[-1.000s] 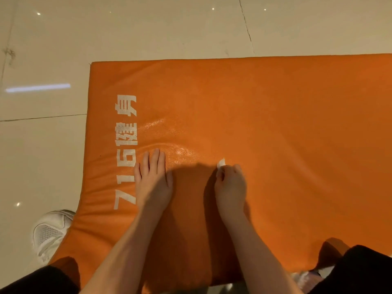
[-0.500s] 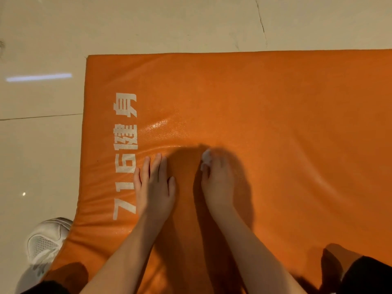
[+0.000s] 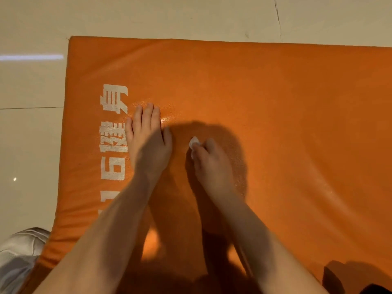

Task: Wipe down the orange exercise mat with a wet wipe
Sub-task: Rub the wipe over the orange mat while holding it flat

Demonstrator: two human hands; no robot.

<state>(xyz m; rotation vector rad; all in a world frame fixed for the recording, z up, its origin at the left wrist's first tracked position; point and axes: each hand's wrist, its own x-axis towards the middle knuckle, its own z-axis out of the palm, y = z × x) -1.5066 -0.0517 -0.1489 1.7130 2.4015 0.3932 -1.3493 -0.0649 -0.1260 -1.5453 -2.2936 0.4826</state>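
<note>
The right hand (image 3: 212, 162) pinches the wipe (image 3: 194, 145), seemingly balled, against the mat (image 3: 275, 102); the left hand (image 3: 148, 141) lies flat. Press evenly, with overlapping strokes rightward.

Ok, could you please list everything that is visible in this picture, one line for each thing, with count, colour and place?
orange exercise mat: one, orange, lying on the floor, fills most of the view.
printed lettering: one row, white, along the mat's left side.
wet wipe: one, white, crumpled, near the mat's middle, in the right hand.
floor: glossy tiles, beige, above and left of the mat.
shoe: one, white, bottom left corner, beside the mat.
dark fabric: one patch, black, bottom right corner; too little shows to identify.
left hand: one, flat on the mat, fingers straight, beside the lettering.
right hand: one, grips the wet wipe against the mat.
</note>
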